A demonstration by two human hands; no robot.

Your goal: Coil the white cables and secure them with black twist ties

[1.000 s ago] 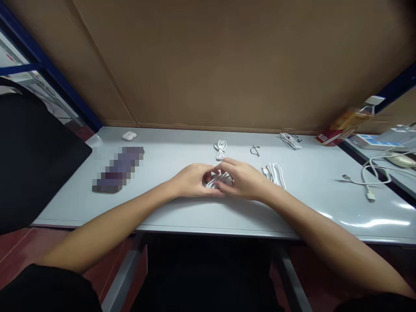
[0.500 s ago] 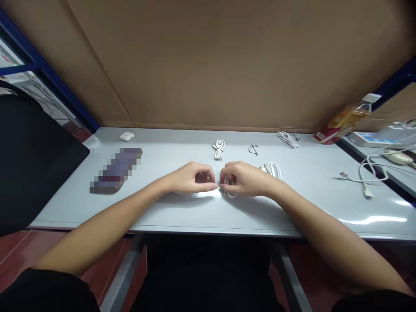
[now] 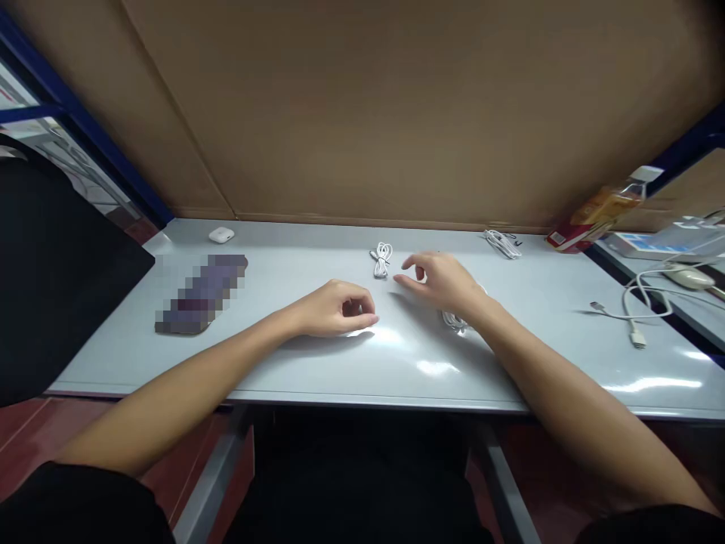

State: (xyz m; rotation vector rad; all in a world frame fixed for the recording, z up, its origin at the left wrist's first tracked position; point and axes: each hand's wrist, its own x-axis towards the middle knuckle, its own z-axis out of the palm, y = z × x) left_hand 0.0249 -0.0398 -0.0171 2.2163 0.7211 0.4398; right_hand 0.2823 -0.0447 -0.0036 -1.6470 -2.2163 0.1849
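Right hand point(image 3: 445, 281) is hovering open-fingered near the small tied cable bundle point(image 3: 383, 260), a coiled white cable point(image 3: 456, 323) lying under its wrist on the counter point(image 3: 306, 363), while left hand point(image 3: 338, 307) is resting loosely curled and apparently empty.

No legible text, brand, number or sign anywhere in the frame. Yellow-and-red label on the bottle point(image 3: 603, 209) at upper right too blurred and small to read. Blue-and-white box point(image 3: 651, 243) at the right edge likewise unreadable. Pixelated patch over the flat object point(image 3: 199, 293) at left of centre, nothing readable there. No markings to make out on the small white case point(image 3: 221, 235) at upper left, nor on the brown cardboard wall point(image 3: 362, 106) across the top.
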